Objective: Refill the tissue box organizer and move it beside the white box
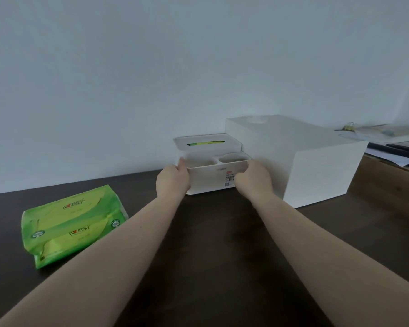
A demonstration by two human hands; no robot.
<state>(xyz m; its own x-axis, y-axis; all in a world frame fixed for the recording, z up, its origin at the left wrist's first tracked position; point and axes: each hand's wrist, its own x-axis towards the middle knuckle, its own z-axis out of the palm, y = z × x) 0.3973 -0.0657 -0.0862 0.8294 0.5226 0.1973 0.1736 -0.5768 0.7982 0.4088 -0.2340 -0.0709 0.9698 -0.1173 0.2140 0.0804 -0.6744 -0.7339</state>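
Observation:
The white tissue box organizer (210, 179) stands on the dark table against the wall, its right side next to the large white box (300, 159). Green tissue packaging shows through the slot in its lid (207, 143). Two empty compartments sit at its front. My left hand (172, 181) grips the organizer's front left corner, and my right hand (254, 179) grips its front right corner, partly covering a label. A green plastic pack of tissue packets (71, 224) lies on the table to the left.
The dark table (210, 244) runs to the pale wall. Papers and dark flat items (392, 145) lie on a lower wooden surface behind and right of the white box.

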